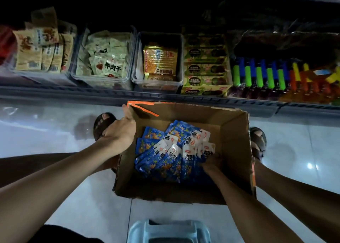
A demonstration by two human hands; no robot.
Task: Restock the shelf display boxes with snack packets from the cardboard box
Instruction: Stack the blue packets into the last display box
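Tiled floor (294,150); box (235,141) holds blue-white packets (165,161).

Cardboard box (235,141) matt, rough — snack packets (165,161) glossy; floor (294,150) shiny.

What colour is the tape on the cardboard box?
Orange tape strip on brown cardboard box; head view.

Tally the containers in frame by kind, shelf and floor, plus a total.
Clear plastic bins: 3, holding beige packets, green-white packets and orange packets
Green display carton: 1
Cardboard box with blue packets: 1
Total: 5
The holder under the lighters is unclear, so it is not counted.
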